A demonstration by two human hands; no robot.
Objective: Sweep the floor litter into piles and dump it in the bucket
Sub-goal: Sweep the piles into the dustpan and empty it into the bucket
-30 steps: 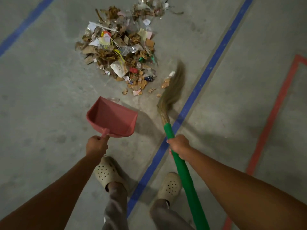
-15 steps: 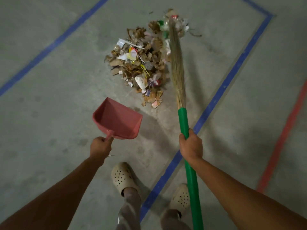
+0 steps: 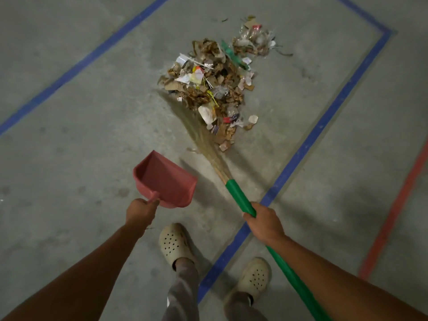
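A pile of litter [image 3: 215, 89], mostly cardboard scraps, paper and plastic, lies on the concrete floor ahead of me. A smaller clump of litter [image 3: 253, 40] sits just beyond it. My right hand [image 3: 262, 222] grips the green handle of a broom [image 3: 238, 195]; its straw bristles [image 3: 192, 126] lie blurred along the pile's left side. My left hand [image 3: 141, 212] holds the handle of a red dustpan [image 3: 165, 180], which hangs empty above the floor, short of the pile. No bucket is in view.
Blue tape lines [image 3: 308, 144] cross the grey floor on the right and at the upper left, and a red tape line [image 3: 398, 209] runs along the right edge. My feet in beige clogs [image 3: 173, 243] stand on either side of the blue line.
The broom has swung from the pile's right side across to its left side. The dustpan has stayed in my left hand at about the same place. The view has shifted slightly.
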